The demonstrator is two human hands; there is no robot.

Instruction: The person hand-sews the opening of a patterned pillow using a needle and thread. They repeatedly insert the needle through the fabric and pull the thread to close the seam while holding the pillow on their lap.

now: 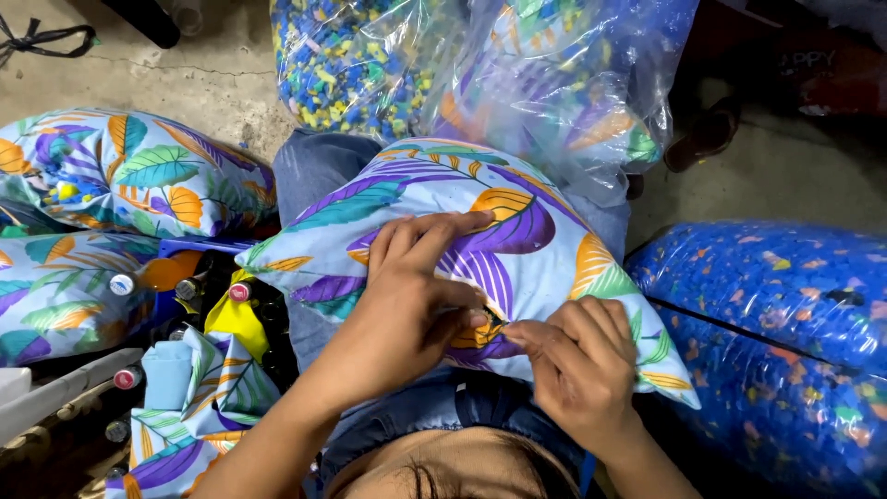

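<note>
A stuffed pillow (pixel 434 199) in white cloth with purple, teal and orange leaves lies on my lap. My left hand (pixel 407 296) presses flat on its middle, thumb and fingers pinching the cloth near the lower edge. My right hand (pixel 577 360) pinches the same spot from the right, fingers closed on the fabric at a small opening. The two hands touch there.
Two more stuffed leaf-print pillows (pixel 129 171) lie at the left, with a folded empty cover (pixel 208 388) and a crate of bottles (pixel 189 291) below them. Clear bags of coloured foam bits (pixel 370 55) stand ahead, and blue-tinted bags (pixel 776 305) lie at the right.
</note>
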